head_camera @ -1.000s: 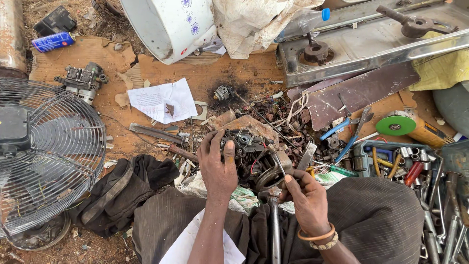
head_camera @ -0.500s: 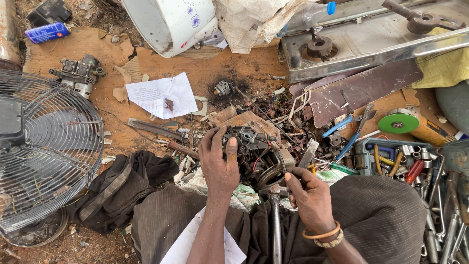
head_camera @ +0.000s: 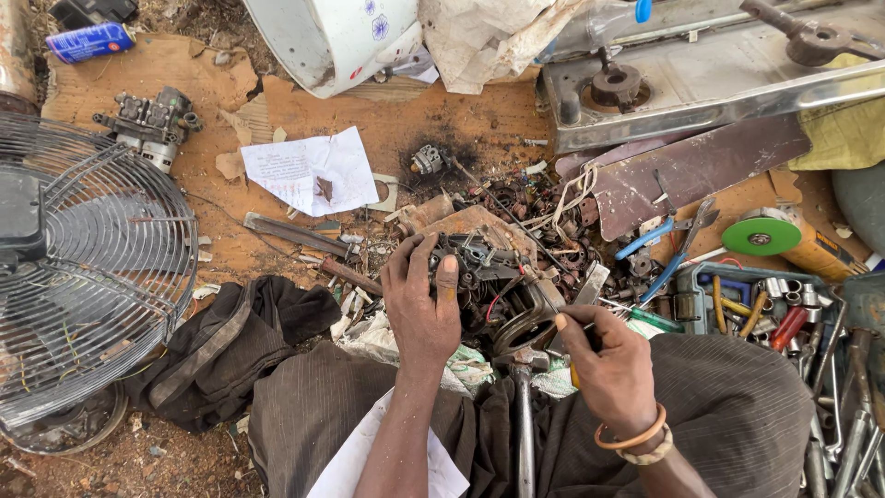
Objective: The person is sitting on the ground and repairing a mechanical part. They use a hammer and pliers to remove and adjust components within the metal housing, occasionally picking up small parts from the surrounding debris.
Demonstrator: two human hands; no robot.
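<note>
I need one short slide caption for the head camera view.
Left hand grips a greasy motor assembly while right hand works a thin tool against it.

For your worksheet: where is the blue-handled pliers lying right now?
In the head view, the blue-handled pliers lies right of centre on the ground, just below the brown metal plate, left of the green disc and above the blue tool tray.

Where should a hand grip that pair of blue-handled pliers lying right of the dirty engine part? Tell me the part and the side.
Grip the blue-handled pliers by the two blue handles, coming from above and from the near side. The handles point toward the open tool tray and lie fairly free on the board, while the metal jaws at the far end rest close under the rusty brown plate, leaving little room there.
</note>
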